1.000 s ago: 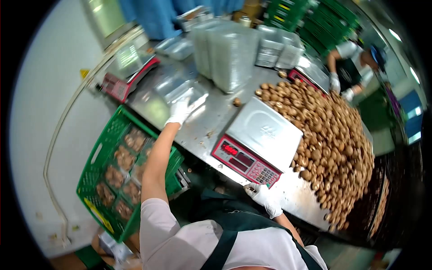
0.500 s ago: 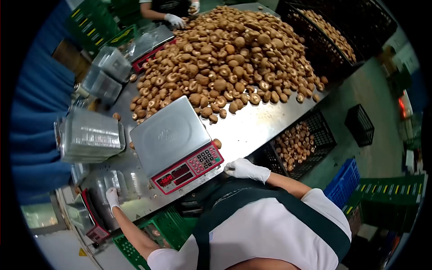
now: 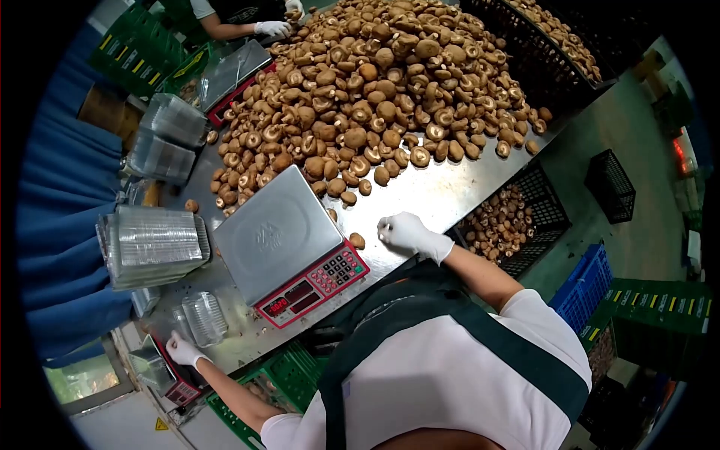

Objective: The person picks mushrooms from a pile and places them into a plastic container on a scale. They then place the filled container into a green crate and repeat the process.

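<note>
My left hand [image 3: 185, 350], in a white glove, pinches the near edge of a clear plastic container [image 3: 204, 318] lying on the table's left end. Part of that container is hard to make out against the metal. My right hand [image 3: 414, 235], gloved too, is curled above the tabletop, right of a scale [image 3: 274, 232] with a red keypad. Something small and pale may be between its fingers, but I cannot make it out. A single shiitake mushroom [image 3: 357, 241] lies between this hand and the scale. The scale's metal plate carries nothing.
A large heap of shiitake mushrooms [image 3: 375, 97] covers the far table. Stacked clear containers [image 3: 154, 244] stand left. A black crate [image 3: 544, 206] of mushrooms sits below the right edge. Another person's gloved hand [image 3: 272, 28] is at the heap's far left. A second scale [image 3: 176, 379] stands lower left.
My right hand has moved away from the table's near edge, farther over the tabletop. My left hand has moved slightly down and left from the clear container's middle. The view has shifted slightly.
</note>
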Tool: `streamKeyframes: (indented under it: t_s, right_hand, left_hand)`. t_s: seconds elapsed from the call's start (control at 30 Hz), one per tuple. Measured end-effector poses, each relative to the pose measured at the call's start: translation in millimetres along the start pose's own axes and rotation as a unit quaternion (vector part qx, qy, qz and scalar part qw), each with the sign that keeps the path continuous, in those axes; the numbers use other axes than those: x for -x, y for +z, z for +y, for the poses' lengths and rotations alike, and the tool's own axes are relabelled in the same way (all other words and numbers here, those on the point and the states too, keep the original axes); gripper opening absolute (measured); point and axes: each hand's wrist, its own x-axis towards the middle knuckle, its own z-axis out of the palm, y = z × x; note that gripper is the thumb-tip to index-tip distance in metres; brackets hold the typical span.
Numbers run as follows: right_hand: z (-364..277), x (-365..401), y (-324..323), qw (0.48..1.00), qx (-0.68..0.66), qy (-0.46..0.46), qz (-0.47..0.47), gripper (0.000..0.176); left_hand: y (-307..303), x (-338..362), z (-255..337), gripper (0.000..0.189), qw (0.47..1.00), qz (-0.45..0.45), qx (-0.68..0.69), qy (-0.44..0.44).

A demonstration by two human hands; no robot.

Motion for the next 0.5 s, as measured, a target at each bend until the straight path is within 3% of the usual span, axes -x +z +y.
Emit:
streamKeyframes:
  t_s: [0.07,0.1,0.17,0.23,0.27,0.3,0.33,0.4,0.47,0.5]
  right_hand:
    - [6,-21,-18,0.996,0.054,0.044,0.059,0.022]
    - [16,-34,-21,0.991,0.069,0.037,0.110,0.021]
    - [29,-57,-31,0.977,0.101,0.014,0.186,0.021]
    - [42,-81,-37,0.960,0.154,-0.029,0.231,0.028]
    - [49,-91,-35,0.958,0.177,-0.030,0.225,0.030]
    - [55,-100,-32,0.954,0.208,-0.035,0.215,0.031]
    - [60,-105,-29,0.949,0.238,-0.039,0.205,0.033]
    - [58,-103,-29,0.950,0.234,-0.039,0.204,0.037]
    - [62,-99,-34,0.961,0.214,-0.043,0.170,0.037]
    - [63,-97,-37,0.968,0.198,-0.034,0.153,0.039]
  left_hand:
    - [-27,11,30,0.031,0.989,0.120,0.078,-0.029]
    - [-38,21,46,0.031,0.989,0.123,0.076,-0.027]
    - [-54,52,81,0.025,0.968,0.179,0.124,0.125]
    - [-52,96,106,0.015,0.965,0.110,0.144,0.189]
    - [-44,119,112,0.010,0.943,0.081,0.151,0.286]
    - [-43,145,123,0.006,0.940,-0.015,0.155,0.304]
    - [-34,165,130,0.009,0.911,-0.045,0.114,0.393]
    - [-24,208,158,0.010,0.878,-0.224,0.125,0.404]
    - [-19,237,176,0.010,0.834,-0.330,0.003,0.442]
    - [-18,241,184,0.010,0.836,-0.328,0.000,0.440]
